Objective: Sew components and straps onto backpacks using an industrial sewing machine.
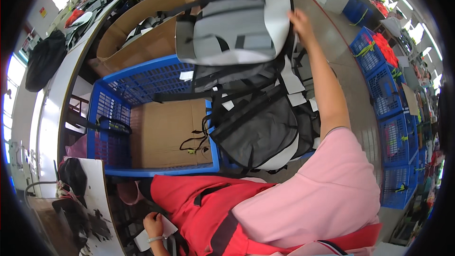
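My right hand (301, 24), arm stretched out, is closed on the right edge of a grey backpack piece (232, 28) with white side panels. The piece is slightly blurred and hangs above the pile beside the blue crate. Low at the left, my left hand (153, 224) is closed on a white piece with dark straps (168, 227); much of it is hidden by the hand and the red apron. Under the raised piece lie several dark grey backpack pieces (258, 132) with black straps and white panels, stacked right of the crate.
A blue plastic crate (215, 154) lined with cardboard stands before me, black cords hanging over its right wall. Behind it is a cardboard box (142, 52) of dark pieces. A white-topped bench (59, 99) runs along the left; stacked blue crates (395, 137) line the aisle at right.
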`<state>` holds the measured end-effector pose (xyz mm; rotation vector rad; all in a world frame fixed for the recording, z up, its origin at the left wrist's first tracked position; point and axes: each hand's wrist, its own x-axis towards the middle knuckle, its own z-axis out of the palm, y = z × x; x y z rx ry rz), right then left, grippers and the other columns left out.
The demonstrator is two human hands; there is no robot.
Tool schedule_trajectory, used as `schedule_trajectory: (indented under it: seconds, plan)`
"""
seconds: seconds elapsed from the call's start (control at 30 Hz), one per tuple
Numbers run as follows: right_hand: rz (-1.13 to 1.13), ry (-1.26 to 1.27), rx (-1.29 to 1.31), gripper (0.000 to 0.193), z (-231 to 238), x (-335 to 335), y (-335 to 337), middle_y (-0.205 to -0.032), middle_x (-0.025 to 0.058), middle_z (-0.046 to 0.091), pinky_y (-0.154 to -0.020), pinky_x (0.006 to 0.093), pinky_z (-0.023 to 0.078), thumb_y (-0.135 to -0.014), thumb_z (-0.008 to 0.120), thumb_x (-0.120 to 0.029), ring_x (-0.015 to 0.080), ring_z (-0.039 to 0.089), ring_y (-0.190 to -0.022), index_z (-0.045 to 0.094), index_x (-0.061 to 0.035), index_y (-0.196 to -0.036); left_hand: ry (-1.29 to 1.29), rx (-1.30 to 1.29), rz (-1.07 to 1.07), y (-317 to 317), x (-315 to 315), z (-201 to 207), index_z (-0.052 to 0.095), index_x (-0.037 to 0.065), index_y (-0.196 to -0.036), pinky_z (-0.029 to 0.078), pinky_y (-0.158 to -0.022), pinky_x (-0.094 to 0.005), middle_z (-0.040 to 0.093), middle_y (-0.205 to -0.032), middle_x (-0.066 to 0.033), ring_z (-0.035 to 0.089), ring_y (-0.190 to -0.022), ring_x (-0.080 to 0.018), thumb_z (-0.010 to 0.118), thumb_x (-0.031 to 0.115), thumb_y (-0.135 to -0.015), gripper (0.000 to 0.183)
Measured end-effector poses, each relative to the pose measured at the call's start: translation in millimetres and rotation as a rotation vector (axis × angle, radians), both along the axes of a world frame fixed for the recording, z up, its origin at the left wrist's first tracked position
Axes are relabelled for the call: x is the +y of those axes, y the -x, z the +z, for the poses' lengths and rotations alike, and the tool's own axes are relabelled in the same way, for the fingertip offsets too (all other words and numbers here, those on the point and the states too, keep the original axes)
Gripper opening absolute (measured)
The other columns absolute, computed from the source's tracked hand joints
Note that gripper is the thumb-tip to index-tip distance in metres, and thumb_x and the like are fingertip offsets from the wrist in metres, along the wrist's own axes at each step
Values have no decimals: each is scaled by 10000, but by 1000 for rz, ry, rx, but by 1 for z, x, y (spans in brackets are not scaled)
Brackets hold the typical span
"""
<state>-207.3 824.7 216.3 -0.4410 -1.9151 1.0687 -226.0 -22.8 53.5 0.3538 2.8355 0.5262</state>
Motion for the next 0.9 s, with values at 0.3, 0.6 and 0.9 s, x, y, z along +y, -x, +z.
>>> schedule_trajectory:
  seconds: [0.3, 0.6, 0.9]
  plan:
    - [-498, 55, -1210, 341, -213, 48, -90, -759, 185, 676, -679, 429, 514, -825, 658, -326, 323, 674, -725, 692, 11, -858, 60, 20, -20, -2, 2, 6, 692, 0, -810, 485, -727, -449, 670, -803, -198, 635, -792, -385, 685, 171, -770, 176]
    - [106, -523, -871, 783, -190, -163, 49, -1430, 151, 399, -1006, 518, 354, -698, 763, -416, 347, 418, -1293, 429, -262, -1390, 112, -15, -22, -7, 11, -10, 695, 30, -802, 449, -779, -439, 672, -820, -174, 624, -835, -359, 681, 193, -773, 166]
    - [104, -637, -801, 194, -249, -203, 80, -1296, 134, 557, -781, 483, 526, -776, 572, -89, 389, 645, -908, 625, -95, -962, 101, 70, -39, -18, 11, -2, 689, 15, -804, 457, -774, -439, 670, -828, -166, 622, -829, -362, 684, 200, -774, 187]
